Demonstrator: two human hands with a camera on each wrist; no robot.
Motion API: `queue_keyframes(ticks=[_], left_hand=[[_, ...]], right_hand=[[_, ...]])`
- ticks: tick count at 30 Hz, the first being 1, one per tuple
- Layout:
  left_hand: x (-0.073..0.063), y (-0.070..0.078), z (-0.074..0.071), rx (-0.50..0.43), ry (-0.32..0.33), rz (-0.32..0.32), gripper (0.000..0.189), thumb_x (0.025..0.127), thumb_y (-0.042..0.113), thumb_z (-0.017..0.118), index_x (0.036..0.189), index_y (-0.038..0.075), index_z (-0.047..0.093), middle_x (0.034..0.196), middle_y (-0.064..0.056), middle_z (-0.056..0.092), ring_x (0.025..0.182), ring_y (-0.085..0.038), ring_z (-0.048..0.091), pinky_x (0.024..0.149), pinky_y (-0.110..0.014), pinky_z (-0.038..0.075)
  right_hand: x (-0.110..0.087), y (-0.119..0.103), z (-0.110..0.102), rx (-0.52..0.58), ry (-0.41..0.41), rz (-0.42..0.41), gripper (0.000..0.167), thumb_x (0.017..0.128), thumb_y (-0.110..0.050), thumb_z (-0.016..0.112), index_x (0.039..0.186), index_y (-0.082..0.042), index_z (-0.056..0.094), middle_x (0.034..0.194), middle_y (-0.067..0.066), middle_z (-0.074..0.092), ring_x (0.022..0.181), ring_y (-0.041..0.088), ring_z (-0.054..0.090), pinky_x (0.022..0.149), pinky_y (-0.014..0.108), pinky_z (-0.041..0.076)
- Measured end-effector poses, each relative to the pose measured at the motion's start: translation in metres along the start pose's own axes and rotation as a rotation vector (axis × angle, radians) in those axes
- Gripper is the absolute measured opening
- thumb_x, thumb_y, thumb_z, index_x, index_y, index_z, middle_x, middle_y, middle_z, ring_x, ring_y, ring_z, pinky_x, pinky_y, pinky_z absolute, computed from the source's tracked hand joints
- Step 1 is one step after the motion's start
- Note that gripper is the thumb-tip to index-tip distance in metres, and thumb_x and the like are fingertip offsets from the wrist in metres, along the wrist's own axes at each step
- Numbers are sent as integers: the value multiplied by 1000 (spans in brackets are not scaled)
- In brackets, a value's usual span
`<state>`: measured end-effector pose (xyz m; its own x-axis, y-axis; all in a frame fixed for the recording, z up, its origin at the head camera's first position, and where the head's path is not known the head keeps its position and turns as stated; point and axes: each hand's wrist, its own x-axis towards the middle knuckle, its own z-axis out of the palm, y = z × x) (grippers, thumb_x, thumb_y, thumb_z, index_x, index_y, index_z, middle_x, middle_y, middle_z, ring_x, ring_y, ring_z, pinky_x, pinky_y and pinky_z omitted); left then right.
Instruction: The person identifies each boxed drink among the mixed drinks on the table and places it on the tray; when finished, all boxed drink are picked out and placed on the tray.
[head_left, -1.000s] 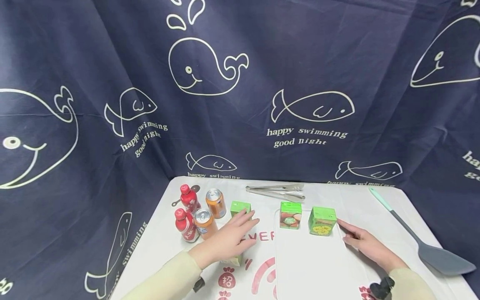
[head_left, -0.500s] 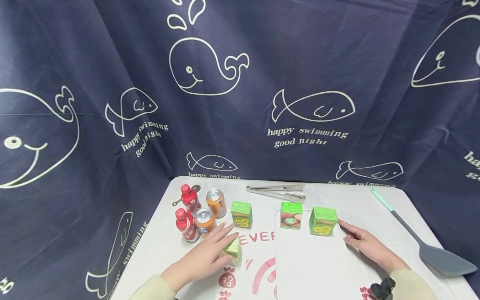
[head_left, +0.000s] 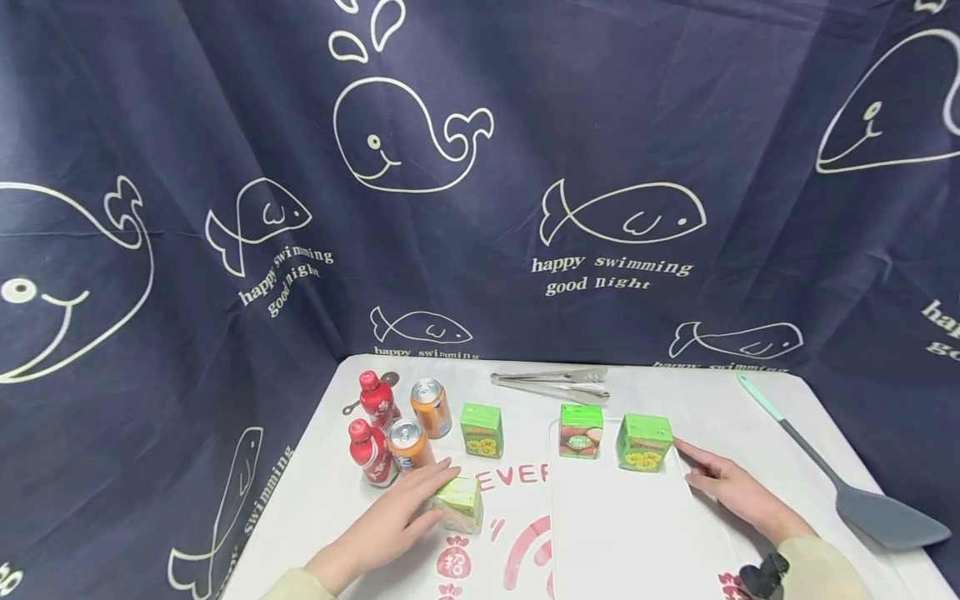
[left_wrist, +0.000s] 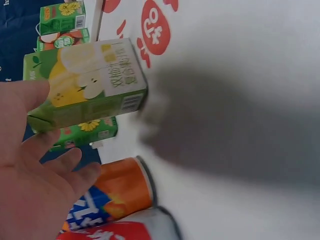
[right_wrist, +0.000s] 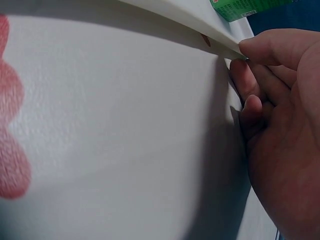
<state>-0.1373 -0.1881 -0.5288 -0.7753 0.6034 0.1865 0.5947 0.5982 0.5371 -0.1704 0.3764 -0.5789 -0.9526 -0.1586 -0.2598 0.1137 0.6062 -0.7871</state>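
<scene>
A pale green-and-yellow juice carton stands on the table with my left hand at its left side. In the left wrist view, the thumb and index finger hold this juice carton near its top, while the other fingers hang loosely curled. My right hand is at the right edge of a white tray. The right wrist view has its thumb and fingers pinching the tray's rim. Two green juice cartons, one with apples and one with yellow fruit, stand on the tray's far end.
Another green carton stands behind the left hand. Two orange cans and two red bottles cluster at the left, near a dark spoon. Metal tongs lie at the back. A grey spatula lies right.
My left hand has left the rear green carton and moved toward me and left, closing its thumb and finger on the pale carton. The right hand has stayed at the tray.
</scene>
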Motion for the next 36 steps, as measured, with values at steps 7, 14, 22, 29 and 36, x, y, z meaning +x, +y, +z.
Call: queue_keyframes(ticks=[7,14,22,29,36], left_hand=[[-1,-6,12,-125,7,-63,56,106,23,63,159,30,44,157,8,49,144,-22,47,116,-47,41],[-2,-8,16,-323,20,-92,53,106,18,63,156,27,48,155,4,51,140,-24,50,105,-36,52],[-2,-11,18,-394,45,-50,51,106,17,62,155,20,50,152,-1,53,137,-21,52,100,-39,56],[-2,-12,16,-406,28,-52,51,106,17,62,155,24,50,149,0,54,134,-19,54,99,-37,56],[-1,-11,12,-418,2,-97,49,106,19,63,154,20,52,143,2,55,129,-19,56,99,-37,56]], right_hand=[[0,0,0,13,-2,-5,70,104,-27,62,162,-3,32,164,30,28,147,55,27,117,68,24],[-1,-2,-1,18,4,-10,69,104,-27,62,162,-2,32,163,31,28,147,55,27,117,69,24],[0,1,1,39,-5,-15,70,104,-24,63,162,-1,32,164,31,25,149,56,22,118,68,23],[0,1,0,41,-4,-3,70,103,-25,63,162,-2,32,163,31,29,144,52,34,117,68,24],[0,2,0,29,0,-11,69,104,-23,62,162,-2,31,163,32,29,146,55,30,117,69,25]])
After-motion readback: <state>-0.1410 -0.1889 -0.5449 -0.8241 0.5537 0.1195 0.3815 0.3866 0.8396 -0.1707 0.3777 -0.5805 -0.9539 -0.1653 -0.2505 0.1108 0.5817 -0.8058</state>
